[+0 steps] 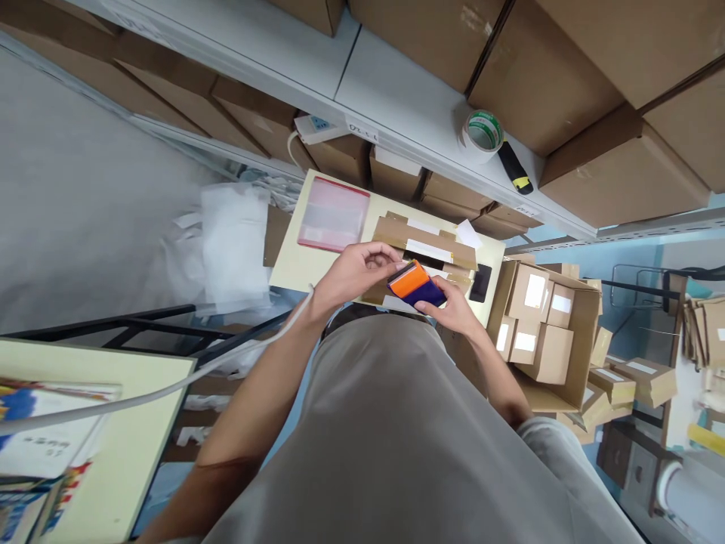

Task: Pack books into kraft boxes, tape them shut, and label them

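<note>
My right hand (447, 304) grips a small orange and dark purple box (412, 283) from its right side, thumb at the near edge. At the box's upper left end, the thumb and fingers of my left hand (368, 268) are pinched together against a dark edge. Whether the box's end is open, I cannot tell. Beneath my hands, a cardboard carton (390, 229) with white labels lies on the pale yellow table (286, 264). A clear pouch with red edges (334, 214) rests on the table's left part, and a black phone-like slab (481, 283) on its right.
A grey shelf (396, 83) crosses above the table, bearing a tape roll (482, 134), a black and yellow cutter (515, 168) and large cartons. To the right stands an open carton (583, 347) of smaller boxes. A grey cable (226, 365) runs across my left arm.
</note>
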Action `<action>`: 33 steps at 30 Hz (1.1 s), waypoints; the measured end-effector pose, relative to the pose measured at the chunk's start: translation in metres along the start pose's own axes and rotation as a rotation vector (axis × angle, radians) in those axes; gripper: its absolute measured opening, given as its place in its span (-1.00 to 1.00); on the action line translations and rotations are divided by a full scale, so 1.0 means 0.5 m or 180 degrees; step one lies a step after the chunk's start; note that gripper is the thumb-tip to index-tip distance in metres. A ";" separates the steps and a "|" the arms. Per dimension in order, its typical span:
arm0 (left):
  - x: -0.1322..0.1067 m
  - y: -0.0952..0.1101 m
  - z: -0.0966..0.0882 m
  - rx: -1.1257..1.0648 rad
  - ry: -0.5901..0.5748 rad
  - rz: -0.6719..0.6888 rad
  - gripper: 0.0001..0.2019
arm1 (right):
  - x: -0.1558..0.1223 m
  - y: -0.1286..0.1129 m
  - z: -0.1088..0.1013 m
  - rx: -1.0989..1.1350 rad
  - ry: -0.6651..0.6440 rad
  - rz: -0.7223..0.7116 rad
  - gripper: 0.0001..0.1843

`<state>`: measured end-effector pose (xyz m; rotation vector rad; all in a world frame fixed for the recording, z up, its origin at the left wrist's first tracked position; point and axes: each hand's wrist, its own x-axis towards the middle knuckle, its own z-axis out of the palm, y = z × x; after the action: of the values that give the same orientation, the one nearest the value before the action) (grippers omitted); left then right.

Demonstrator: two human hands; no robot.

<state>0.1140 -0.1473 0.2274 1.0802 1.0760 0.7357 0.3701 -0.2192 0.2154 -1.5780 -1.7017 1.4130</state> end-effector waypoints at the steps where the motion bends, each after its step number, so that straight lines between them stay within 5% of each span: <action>1: 0.002 -0.010 0.002 -0.0073 0.0034 -0.0005 -0.39 | 0.002 0.002 0.000 0.0025 0.0002 0.0049 -0.41; 8: -0.005 -0.068 0.029 -0.0154 0.0447 0.0173 -0.47 | 0.001 -0.008 -0.050 -0.0274 -0.0501 0.0247 -0.37; 15: 0.005 -0.115 0.016 -0.0758 0.1374 -0.0005 -0.46 | -0.031 -0.039 -0.192 -0.0590 -0.1064 0.0666 -0.31; 21: 0.042 -0.170 0.011 -0.1587 0.1450 -0.0428 -0.42 | 0.042 -0.105 -0.284 -0.1094 -0.1296 0.0809 -0.29; 25: 0.062 -0.192 0.010 -0.1809 0.1551 -0.0462 -0.44 | 0.116 -0.115 -0.292 -0.1049 -0.1594 0.0846 -0.28; 33: 0.090 -0.242 -0.012 -0.1584 0.1881 -0.0627 -0.65 | 0.196 -0.041 -0.238 -0.0894 -0.1834 0.0951 -0.17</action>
<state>0.1208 -0.1455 0.0985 0.3229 1.3708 1.1247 0.4333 -0.0815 0.2488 -1.7390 -2.1259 1.9994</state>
